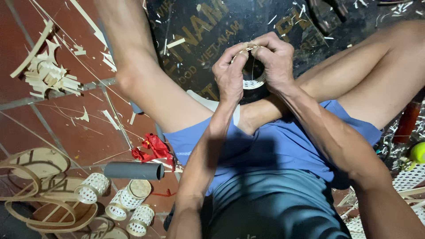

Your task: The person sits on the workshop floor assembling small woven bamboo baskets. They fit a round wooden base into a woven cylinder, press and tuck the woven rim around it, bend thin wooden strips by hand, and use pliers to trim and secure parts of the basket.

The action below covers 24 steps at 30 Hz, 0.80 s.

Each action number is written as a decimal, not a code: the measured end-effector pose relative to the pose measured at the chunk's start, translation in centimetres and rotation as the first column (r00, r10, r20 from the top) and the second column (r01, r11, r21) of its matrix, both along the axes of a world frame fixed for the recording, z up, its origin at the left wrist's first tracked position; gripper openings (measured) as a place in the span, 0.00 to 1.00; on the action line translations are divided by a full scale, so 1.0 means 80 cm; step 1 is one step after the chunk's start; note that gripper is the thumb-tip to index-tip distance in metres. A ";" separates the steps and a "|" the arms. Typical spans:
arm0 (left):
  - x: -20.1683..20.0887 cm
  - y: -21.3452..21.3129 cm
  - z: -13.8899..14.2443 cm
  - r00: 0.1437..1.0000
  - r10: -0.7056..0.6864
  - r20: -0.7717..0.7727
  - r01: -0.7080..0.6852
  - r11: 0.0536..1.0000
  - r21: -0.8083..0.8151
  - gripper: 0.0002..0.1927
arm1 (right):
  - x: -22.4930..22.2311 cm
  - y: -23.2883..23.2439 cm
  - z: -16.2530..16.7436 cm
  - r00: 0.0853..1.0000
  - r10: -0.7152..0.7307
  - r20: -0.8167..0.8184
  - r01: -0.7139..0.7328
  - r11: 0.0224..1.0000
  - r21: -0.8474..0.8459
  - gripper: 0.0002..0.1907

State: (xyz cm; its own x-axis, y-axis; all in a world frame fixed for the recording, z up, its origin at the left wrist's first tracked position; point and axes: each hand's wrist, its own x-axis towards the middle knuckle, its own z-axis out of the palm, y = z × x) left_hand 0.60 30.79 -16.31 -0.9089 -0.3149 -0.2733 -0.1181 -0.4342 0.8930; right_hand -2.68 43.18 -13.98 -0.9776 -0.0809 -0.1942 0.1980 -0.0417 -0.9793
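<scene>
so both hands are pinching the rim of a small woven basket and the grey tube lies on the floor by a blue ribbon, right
Not quite: the ribbon is red, not blue. The head view shows it beside the grey tube on the tiled floor. The rest holds: left hand and right hand both pinch the small woven basket at its rim.

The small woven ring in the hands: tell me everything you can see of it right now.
The small woven ring is a pale, short cylinder of open lattice weave, apparently thin bamboo or cane strip. It is held in the air above the person's crossed legs, its open end facing the camera, showing a dark hollow. The left hand and the right hand pinch its upper rim between fingertips and cover most of it; only the lower wall shows. A fine strand seems to run down across its opening.
</scene>
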 end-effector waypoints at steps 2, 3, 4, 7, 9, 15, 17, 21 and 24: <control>-0.001 -0.001 0.007 1.000 -0.008 0.019 0.008 1.000 -0.004 0.10 | -0.001 0.000 0.005 1.000 0.010 -0.027 -0.009 0.999 0.036 0.08; -0.002 -0.003 0.012 0.999 -0.016 0.032 0.016 1.000 -0.016 0.10 | -0.004 0.002 0.009 0.999 0.014 -0.041 -0.012 0.999 0.053 0.09; -0.003 -0.006 0.018 0.999 -0.022 0.044 0.023 0.999 -0.030 0.10 | -0.008 0.005 0.016 0.993 0.091 -0.071 -0.083 0.992 0.099 0.08; -0.008 -0.029 0.041 0.977 -0.200 -0.070 0.119 0.792 -0.599 0.09 | -0.036 0.026 0.039 0.927 0.357 -0.114 -0.303 0.893 0.333 0.08; -0.008 -0.042 0.055 0.959 -0.272 -0.075 0.099 0.574 -0.813 0.09 | -0.058 0.044 0.054 0.842 0.540 -0.005 -0.442 0.694 0.568 0.11; -0.021 -0.026 0.062 0.924 -0.381 0.042 0.177 0.325 -0.929 0.04 | -0.078 0.023 0.055 0.599 0.768 0.227 -0.492 0.129 0.861 0.12; -0.029 -0.016 0.053 0.934 -0.345 0.094 0.205 0.302 -0.931 0.03 | -0.072 0.015 0.049 0.638 0.758 0.134 -0.431 0.207 0.878 0.12; -0.035 -0.009 0.035 0.930 -0.323 0.174 0.268 0.275 -0.923 0.03 | -0.060 0.017 0.034 0.694 0.720 0.001 -0.355 0.341 0.870 0.09; -0.036 -0.009 0.028 0.930 -0.320 0.182 0.270 0.257 -0.928 0.04 | -0.060 0.022 0.024 0.667 0.743 -0.045 -0.278 0.305 0.911 0.09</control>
